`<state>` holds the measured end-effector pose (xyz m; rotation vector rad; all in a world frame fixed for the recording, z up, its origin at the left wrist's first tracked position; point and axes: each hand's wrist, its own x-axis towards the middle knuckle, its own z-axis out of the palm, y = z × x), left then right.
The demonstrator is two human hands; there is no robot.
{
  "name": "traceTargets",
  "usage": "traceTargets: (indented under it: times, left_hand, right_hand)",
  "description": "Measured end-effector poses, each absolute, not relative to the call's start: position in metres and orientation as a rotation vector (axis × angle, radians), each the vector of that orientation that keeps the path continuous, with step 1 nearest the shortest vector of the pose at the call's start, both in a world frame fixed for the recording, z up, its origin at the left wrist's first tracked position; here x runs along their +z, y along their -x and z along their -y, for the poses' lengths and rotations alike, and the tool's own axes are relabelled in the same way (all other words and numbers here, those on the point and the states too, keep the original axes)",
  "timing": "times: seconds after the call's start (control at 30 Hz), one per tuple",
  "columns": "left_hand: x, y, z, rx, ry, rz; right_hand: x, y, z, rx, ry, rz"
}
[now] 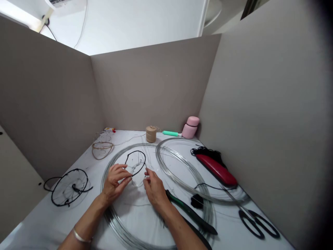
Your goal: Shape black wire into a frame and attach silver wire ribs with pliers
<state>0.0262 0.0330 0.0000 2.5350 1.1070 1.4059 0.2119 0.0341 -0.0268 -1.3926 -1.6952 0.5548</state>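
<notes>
A small wire ring wrapped in black cord [135, 151], with thin bare wires bent inside it, is held up over the middle of the table. My left hand [116, 182] pinches its lower left edge between thumb and fingers. At the ring's right side, the fingertips of my right hand [155, 189] are closed on what looks like the thin black cord [146, 166] running off the ring. Under both hands lies a large coil of silvery wire [118, 222]. Green-and-black handled cutters [191, 211] lie partly under my right forearm.
A second wire coil [179, 180], a black cord bundle [197, 201], a red case [215, 169] and scissors [256, 222] lie right. Behind are twine [151, 134], a green-handled tool [170, 133] and a pink flask [190, 127]. Left are a black wire wheel [69, 187] and twine-wrapped frame [102, 149].
</notes>
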Motion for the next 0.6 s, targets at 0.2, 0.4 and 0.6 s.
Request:
traceTargets:
  times: [0.2, 0.4, 0.6]
  left_hand:
    - [0.000, -0.034, -0.027, 1.418, -2.571, -1.023]
    - [0.002, -0.053, -0.023, 1.402, -2.723, -0.912]
    - [0.006, -0.060, -0.029, 1.400, -2.750, -0.889]
  right_hand:
    - [-0.024, -0.210, -0.036, 0.520, 1.427, 1.705]
    - [-0.019, -0.212, -0.032, 0.369, 1.507, 1.671]
    - [-0.006, -0.227, -0.024, 0.313, 1.467, 1.686]
